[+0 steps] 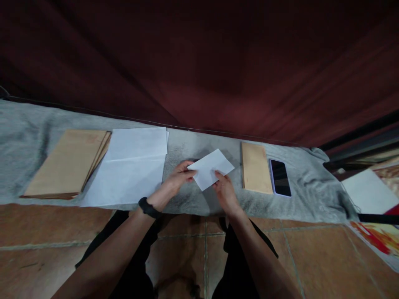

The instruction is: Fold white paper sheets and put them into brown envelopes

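Observation:
A folded sheet of white paper (211, 168) is held between my two hands, tilted over the grey cloth. My left hand (181, 176) pinches its left corner, thumb on top. On the lower right edge, my right hand (225, 189) grips the same paper with its thumb on top. Larger white sheets (134, 166) with a crease across them lie to the left of my left hand. To the right of my right hand lies a small stack of brown envelopes (256, 168).
A bigger stack of brown envelopes (67, 162) sits at the far left. A phone (280, 177) rests beside the right stack. The grey cloth (314, 187) covers a narrow surface, with a dark red curtain (199, 62) behind it. A white sheet (370, 192) lies at the far right.

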Motion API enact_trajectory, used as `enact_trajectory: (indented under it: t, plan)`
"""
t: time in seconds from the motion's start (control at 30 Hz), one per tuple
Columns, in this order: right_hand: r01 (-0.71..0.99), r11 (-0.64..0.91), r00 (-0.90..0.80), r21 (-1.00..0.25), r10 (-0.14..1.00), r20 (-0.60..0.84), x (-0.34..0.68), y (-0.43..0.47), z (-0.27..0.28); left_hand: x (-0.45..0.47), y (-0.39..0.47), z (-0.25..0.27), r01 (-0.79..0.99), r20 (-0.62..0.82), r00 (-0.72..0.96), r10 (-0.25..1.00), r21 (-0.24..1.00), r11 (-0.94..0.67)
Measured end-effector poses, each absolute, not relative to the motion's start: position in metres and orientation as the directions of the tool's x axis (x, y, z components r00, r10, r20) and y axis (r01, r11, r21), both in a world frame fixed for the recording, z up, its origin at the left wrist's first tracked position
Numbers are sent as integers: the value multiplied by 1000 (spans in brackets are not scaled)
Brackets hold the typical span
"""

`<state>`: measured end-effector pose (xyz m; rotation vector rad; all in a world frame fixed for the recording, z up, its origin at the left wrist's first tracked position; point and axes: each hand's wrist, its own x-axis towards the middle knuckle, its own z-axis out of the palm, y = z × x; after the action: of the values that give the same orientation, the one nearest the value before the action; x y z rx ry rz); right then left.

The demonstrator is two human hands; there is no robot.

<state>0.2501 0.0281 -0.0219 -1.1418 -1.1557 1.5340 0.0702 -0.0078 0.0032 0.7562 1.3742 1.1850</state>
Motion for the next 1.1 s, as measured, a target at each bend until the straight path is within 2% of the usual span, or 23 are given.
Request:
enact_trajectory:
  t: [0.17,0.27,0.33,0.4,0.5,0.63,0.77,0.9,1.0,1.1]
  plan:
    - [29,-185,-97,-982,978,-187,278,49,-32,45,-4,2,103,-274,-95,957,953,283]
    - [227,-72,-163,-971,980,-110,289,55,-30,39,-1,-4,197,-244,-105,964,945,260]
    - [411,42,-221,-910,974,-55,290,53,-27,39,1,-8,296,-186,-178,966,926,233]
    - [557,111,-229,-823,973,-23,288,48,-23,42,2,-10,453,-127,-240,962,862,227]
    - [687,158,-207,-709,978,17,283,41,-19,49,-1,-9,651,-112,-273,955,709,270]
    - [761,202,-209,-616,976,62,280,38,-14,59,-5,0,754,-133,-294,947,577,315]
    - [814,179,-200,-553,980,23,280,38,-10,65,-8,7,784,-77,-302,950,547,293]
    - [837,190,-214,-514,977,11,281,36,-11,67,-10,7,799,-85,-320,944,511,316]
    - [841,257,-239,-477,966,101,282,35,-14,70,-12,5,864,37,-298,954,435,253]
    - [833,331,-257,-442,941,220,282,34,-14,82,-18,1,912,189,-203,961,394,116]
